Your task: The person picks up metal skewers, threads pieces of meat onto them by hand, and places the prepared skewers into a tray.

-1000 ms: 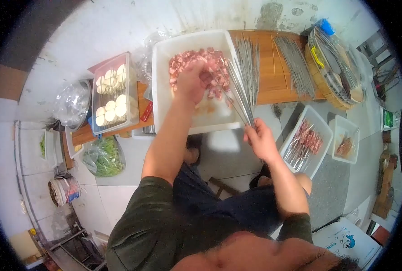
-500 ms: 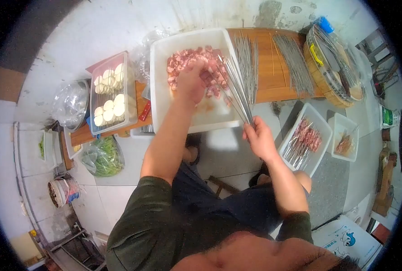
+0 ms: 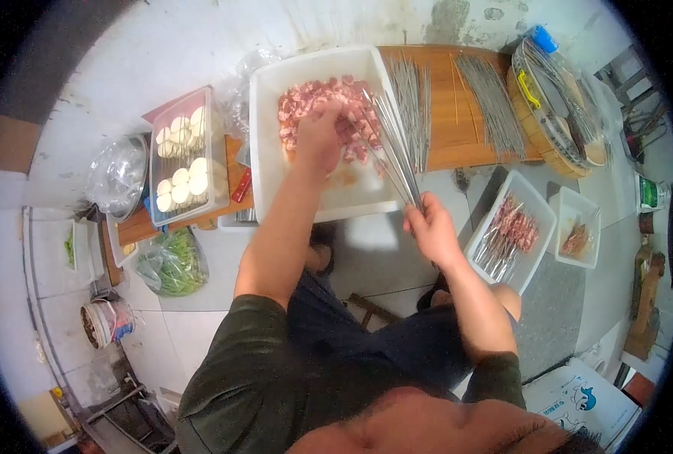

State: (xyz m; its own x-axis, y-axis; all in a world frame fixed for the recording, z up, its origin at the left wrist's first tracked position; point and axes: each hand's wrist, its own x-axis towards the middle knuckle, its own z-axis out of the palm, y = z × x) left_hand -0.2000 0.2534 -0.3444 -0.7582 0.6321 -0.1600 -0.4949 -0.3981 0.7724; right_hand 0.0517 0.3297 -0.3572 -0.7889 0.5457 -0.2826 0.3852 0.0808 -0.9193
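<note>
My left hand (image 3: pixel 323 142) is inside the white tub (image 3: pixel 259 151), its fingers closed on a piece of raw meat at the tips of the skewers. Cut chunks of raw meat (image 3: pixel 299 98) are heaped around and beyond it. My right hand (image 3: pixel 433 231) grips a bundle of metal skewers (image 3: pixel 397 151) by the lower ends. The bundle slants up over the tub's right side, with one skewer set apart toward my left hand. My left fingertips are partly hidden, so the meat in them shows only in part.
Loose skewers (image 3: pixel 495 110) lie on the wooden board (image 3: pixel 446 144), near a round basket (image 3: pixel 526 125). At right, a white tray (image 3: pixel 546 219) holds meat skewers beside a smaller tub (image 3: pixel 594 253). At left are a box of white slices (image 3: pixel 223 178) and bagged greens (image 3: pixel 174 265).
Both hands keep nearly the same places. The lone skewer's tip and my left fingers have shifted slightly at the meat. My right hand has moved slightly left and up.
</note>
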